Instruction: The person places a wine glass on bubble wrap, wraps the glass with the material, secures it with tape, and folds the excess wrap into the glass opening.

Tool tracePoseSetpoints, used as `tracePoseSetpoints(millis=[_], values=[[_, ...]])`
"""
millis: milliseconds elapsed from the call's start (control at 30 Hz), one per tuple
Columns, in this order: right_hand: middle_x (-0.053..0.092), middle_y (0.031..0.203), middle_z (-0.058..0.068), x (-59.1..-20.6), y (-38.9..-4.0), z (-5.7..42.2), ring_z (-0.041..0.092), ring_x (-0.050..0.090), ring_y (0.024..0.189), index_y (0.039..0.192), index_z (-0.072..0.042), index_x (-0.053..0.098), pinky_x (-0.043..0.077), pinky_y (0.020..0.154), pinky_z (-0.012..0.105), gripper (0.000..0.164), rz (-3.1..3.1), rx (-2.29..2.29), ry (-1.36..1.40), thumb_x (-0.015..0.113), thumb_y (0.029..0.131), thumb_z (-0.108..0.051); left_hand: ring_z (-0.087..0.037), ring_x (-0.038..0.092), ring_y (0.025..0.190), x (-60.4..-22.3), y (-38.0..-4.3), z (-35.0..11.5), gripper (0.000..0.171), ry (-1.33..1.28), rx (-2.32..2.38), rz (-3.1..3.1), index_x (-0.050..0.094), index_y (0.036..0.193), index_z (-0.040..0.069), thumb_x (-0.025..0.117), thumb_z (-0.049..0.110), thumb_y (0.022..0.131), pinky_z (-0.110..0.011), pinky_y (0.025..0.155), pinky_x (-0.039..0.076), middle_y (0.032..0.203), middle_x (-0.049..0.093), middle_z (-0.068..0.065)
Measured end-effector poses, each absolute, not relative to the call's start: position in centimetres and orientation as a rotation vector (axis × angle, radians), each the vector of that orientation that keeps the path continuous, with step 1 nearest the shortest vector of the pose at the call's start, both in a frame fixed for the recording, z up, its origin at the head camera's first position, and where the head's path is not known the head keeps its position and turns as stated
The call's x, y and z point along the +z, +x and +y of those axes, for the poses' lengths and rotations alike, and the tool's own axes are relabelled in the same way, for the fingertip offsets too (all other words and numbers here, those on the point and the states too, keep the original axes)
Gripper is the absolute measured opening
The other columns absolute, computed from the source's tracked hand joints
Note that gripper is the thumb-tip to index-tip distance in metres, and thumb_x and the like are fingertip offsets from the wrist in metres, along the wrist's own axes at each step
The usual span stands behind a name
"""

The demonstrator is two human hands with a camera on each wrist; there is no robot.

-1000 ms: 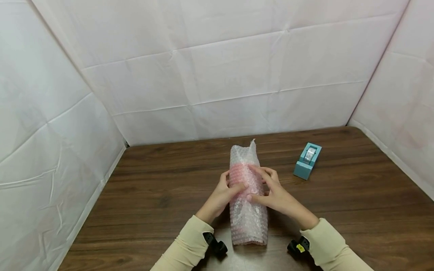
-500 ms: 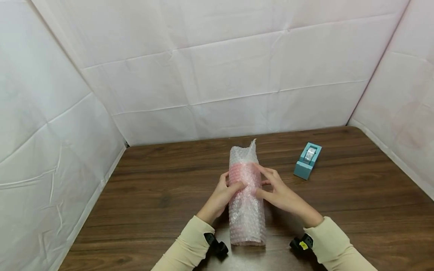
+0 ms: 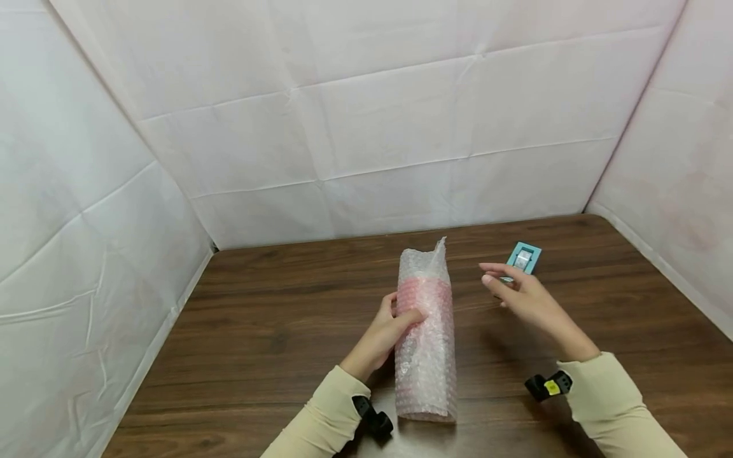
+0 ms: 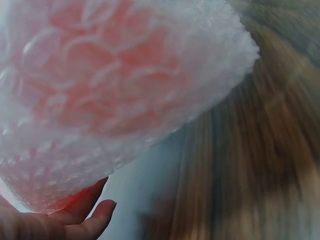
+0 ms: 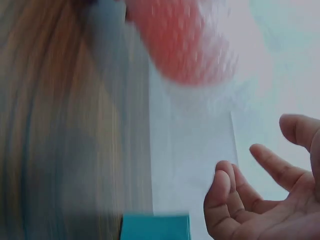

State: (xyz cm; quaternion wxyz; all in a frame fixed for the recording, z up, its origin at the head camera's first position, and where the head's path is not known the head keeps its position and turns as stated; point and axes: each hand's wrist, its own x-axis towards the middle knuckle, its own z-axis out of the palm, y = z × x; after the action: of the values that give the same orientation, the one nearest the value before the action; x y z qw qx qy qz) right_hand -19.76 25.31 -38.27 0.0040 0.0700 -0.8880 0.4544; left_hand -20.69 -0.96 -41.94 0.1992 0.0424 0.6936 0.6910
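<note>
A roll of bubble wrap (image 3: 426,375) with something pink-red inside lies lengthwise before me, its far end loose and peaked. My left hand (image 3: 389,331) grips its left side, thumb on top and the other fingers down along the side. In the left wrist view the bubble wrap (image 4: 115,75) fills the upper left, with fingertips (image 4: 102,212) beneath it. My right hand (image 3: 529,302) is off the roll, in the air in front of the teal tape dispenser (image 3: 523,257), hiding its near part. In the right wrist view its fingers (image 5: 220,195) are loosely bent around nothing.
The brown wooden table (image 3: 275,343) carries the roll and the tape dispenser, which stands at the back right. White fabric walls (image 3: 389,127) enclose the table at the back and both sides.
My right hand has left the roll and moved right toward the tape dispenser. The left hand keeps its grip, and the roll has shifted slightly to the right.
</note>
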Motion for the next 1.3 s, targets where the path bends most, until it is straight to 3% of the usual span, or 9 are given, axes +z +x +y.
tracePoseSetpoints(millis=[100,167,300,433,667,767,900,1300], values=[[0.058,0.117,0.024,-38.2,-20.0,27.0,0.024,0.056,0.087,0.142,-0.007,0.046,0.049,0.067,0.035,0.062,-2.828,1.328,0.068,0.04,0.099,-0.052,-0.025,0.054,0.108,-41.8,-20.6,-0.5,0.08,0.132,1.926,1.928,0.022,0.146,0.009,0.066,0.026,0.081,-0.037,0.088,0.048,0.135,0.045,-0.019],[0.056,0.118,0.027,-38.4,-20.2,27.9,0.03,0.056,0.09,0.141,-0.004,0.045,0.048,0.069,0.039,0.067,-2.849,1.285,-0.003,0.038,0.098,-0.055,-0.025,0.053,0.108,-41.7,-20.5,-0.3,0.08,0.143,1.924,1.923,0.022,0.146,0.009,0.066,0.026,0.082,-0.038,0.088,0.048,0.135,0.045,-0.019],[0.042,0.14,0.031,-39.2,-20.7,29.1,0.046,0.045,0.121,0.142,0.003,0.04,0.044,0.088,0.057,0.073,-2.856,1.3,-0.09,0.034,0.099,-0.055,-0.024,0.054,0.107,-41.6,-20.4,0.3,0.08,0.163,1.911,1.912,0.022,0.146,0.009,0.066,0.026,0.082,-0.037,0.087,0.048,0.134,0.046,-0.018],[0.035,0.144,0.035,-40.4,-21.1,29.9,0.052,0.035,0.129,0.141,0.007,0.037,0.036,0.096,0.064,0.074,-2.86,1.328,-0.156,0.032,0.1,-0.053,-0.023,0.055,0.105,-41.5,-20.2,0.9,0.08,0.187,1.905,1.889,0.022,0.146,0.009,0.066,0.027,0.082,-0.035,0.085,0.049,0.132,0.048,-0.017],[0.042,0.14,0.031,-42.3,-22.1,30.2,0.043,0.045,0.121,0.14,0.006,0.042,0.043,0.092,0.057,0.075,-2.884,1.333,-0.196,0.033,0.099,-0.055,-0.022,0.055,0.105,-41.7,-20.1,1.2,0.079,0.205,1.888,1.895,0.022,0.146,0.009,0.066,0.027,0.083,-0.035,0.086,0.048,0.13,0.048,-0.017],[0.044,0.14,0.03,-42.6,-22.3,29.9,0.044,0.044,0.124,0.139,0.005,0.044,0.041,0.096,0.058,0.071,-2.859,1.355,-0.187,0.035,0.099,-0.053,-0.023,0.054,0.107,-42.0,-20.1,1.1,0.081,0.196,1.871,1.915,0.022,0.146,0.008,0.067,0.028,0.082,-0.036,0.088,0.048,0.132,0.048,-0.017],[0.042,0.142,0.03,-42.7,-22.5,29.5,0.045,0.039,0.13,0.139,0.004,0.045,0.038,0.1,0.059,0.066,-2.801,1.43,-0.192,0.037,0.1,-0.049,-0.024,0.053,0.109,-42.4,-20.0,1.0,0.082,0.184,1.853,1.926,0.022,0.147,0.008,0.067,0.03,0.082,-0.039,0.09,0.048,0.133,0.047,-0.018],[0.037,0.145,0.028,-42.2,-23.4,29.4,0.033,0.046,0.123,0.141,0.008,0.039,0.05,0.094,0.042,0.07,-2.694,1.705,-0.335,0.045,0.098,-0.047,-0.023,0.054,0.107,-42.5,-20.2,0.8,0.08,0.188,1.859,1.923,0.023,0.146,0.01,0.067,0.03,0.083,-0.037,0.087,0.048,0.13,0.048,-0.017]])
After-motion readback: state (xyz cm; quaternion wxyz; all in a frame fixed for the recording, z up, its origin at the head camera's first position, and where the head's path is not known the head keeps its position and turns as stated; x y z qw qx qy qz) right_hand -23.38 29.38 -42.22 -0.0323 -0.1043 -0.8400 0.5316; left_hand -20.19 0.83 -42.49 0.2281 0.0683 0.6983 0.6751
